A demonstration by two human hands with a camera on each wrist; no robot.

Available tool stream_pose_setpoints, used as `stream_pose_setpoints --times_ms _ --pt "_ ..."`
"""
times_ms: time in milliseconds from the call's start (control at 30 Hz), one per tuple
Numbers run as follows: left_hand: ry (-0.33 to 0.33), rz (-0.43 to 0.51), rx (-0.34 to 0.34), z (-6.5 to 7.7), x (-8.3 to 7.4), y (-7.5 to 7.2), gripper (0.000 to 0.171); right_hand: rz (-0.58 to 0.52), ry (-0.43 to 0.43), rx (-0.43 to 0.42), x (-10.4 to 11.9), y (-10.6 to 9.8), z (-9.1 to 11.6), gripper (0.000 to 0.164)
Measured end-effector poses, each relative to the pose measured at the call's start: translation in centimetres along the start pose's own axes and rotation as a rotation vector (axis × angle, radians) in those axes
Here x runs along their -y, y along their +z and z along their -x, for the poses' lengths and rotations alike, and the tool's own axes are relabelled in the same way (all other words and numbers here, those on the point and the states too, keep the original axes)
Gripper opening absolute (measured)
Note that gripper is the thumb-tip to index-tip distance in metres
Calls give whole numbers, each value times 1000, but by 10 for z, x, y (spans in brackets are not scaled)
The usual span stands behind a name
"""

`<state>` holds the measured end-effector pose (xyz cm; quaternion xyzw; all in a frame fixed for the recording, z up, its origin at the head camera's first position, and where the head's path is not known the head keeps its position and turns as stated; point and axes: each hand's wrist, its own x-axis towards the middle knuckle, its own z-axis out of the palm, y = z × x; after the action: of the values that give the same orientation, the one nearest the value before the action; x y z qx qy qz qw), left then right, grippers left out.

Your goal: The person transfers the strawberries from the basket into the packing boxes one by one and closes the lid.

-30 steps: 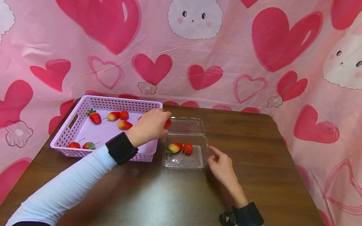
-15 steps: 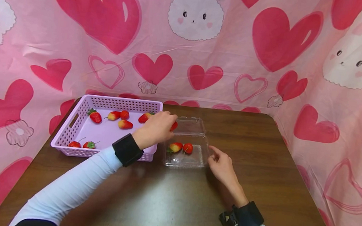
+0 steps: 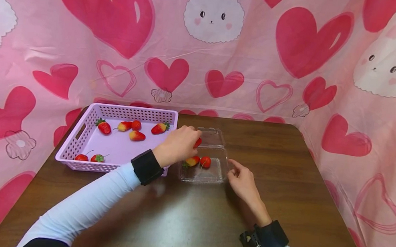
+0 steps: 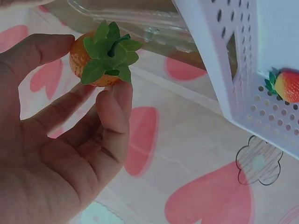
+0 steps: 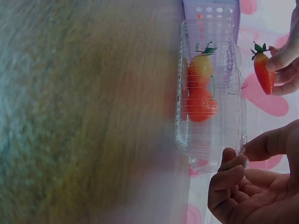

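- While the thumb and fingers of the left hand (image 3: 179,147) pinch it, the held strawberry (image 5: 265,77) is in the air above the clear clamshell container (image 3: 216,175); the right wrist view shows it apart from the container.
- The left fingertips close down on the fruit's sides, its green leaf crown facing the left wrist camera.
- The right hand (image 3: 245,181) grips the container's right edge between thumb and index finger; the remaining fingers curl inward.
- Inside the container tray, a red-and-yellow strawberry (image 3: 192,161) lies just beside a cherry (image 3: 205,162).
- The lid (image 3: 211,138) lies folded back on the far side of the tray.
- Left of the container stands a lilac perforated basket (image 3: 134,109). It holds a leafy strawberry (image 3: 104,127) near its left wall, a right-hand strawberry (image 3: 159,128), a middle group of three fruits (image 3: 137,136) and two stemmed fruits (image 3: 81,157) along the near wall.
- Basket and container rest on a dark wooden table (image 3: 187,223).
- Behind the table hangs a pink heart-and-rabbit cloth (image 3: 198,55).
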<state>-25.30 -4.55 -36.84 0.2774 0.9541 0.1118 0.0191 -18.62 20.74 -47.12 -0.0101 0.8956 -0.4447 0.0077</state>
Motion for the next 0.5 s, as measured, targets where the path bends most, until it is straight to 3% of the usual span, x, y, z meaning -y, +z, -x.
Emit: stream_pose_setpoints --times_ms 500 --pt "36 -3 46 -8 -16 14 37 4 -10 -14 0 1 0 47"
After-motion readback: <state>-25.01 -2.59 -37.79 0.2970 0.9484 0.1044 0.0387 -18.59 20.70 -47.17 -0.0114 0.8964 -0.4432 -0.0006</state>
